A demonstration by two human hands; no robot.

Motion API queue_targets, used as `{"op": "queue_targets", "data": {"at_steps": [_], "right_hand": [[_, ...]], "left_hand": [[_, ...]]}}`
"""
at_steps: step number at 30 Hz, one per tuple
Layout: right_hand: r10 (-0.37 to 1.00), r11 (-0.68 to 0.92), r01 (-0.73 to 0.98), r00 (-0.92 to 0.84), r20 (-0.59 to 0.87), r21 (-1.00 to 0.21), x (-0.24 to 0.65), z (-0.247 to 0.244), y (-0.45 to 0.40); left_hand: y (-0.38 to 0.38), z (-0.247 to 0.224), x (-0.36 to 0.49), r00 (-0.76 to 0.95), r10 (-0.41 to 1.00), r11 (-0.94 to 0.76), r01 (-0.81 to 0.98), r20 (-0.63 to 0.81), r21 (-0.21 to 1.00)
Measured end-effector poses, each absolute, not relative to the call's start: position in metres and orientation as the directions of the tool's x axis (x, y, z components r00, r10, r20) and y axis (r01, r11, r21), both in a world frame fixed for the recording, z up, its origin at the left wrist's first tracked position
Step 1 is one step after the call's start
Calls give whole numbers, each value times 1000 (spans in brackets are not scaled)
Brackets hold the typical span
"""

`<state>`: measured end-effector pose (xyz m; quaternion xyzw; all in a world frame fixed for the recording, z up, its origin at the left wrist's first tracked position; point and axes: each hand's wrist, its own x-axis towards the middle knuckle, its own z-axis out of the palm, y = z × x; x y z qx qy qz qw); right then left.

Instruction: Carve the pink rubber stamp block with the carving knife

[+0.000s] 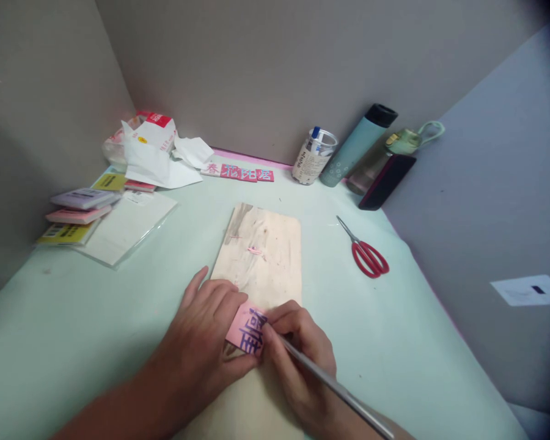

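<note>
Both hands meet at the near end of a wooden board. Left hand lies flat, fingers spread and pressing down a small pink paper with a dark character on it, apparently to stop it sliding. Right hand is closed in a pen grip round a thin metal tool whose tip touches the paper's right edge. Left of the board sit stacked packs and crumpled tissue. Right of it, red scissors lie well apart on the bench, with bottles by the back wall. Open bench lies on both sides of the hands.
</note>
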<state>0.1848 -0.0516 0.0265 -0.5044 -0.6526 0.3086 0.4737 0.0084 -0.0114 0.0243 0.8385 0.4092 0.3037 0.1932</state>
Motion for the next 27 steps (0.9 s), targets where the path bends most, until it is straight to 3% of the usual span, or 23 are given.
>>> {"op": "queue_targets", "data": {"at_steps": [5,8,13,16,20,23,27], "right_hand": [[962,230,262,83,259,-937,185,29,-47],[952,226,306,134,277,-925,192,29,-38],[900,402,598,-119,420,-693,211,29,-18],[864,485,695,-290,411,-530,214,28,-10],[815,548,761,-393,426,-347,212,31,-11],[829,528,786,-396,395,-321,218,42,-14],[934,303,878,-197,299,-369,255,73,1]], "left_hand": [[-11,24,9,482,812,-577,575,330,580],[-11,20,7,497,808,-578,566,317,588],[-8,9,-2,503,789,-605,530,353,594],[-5,6,-7,526,773,-619,504,354,603],[-2,3,-10,530,758,-636,470,380,612],[2,-3,-11,510,736,-668,447,444,595],[8,-9,-12,478,706,-707,437,523,556]]}}
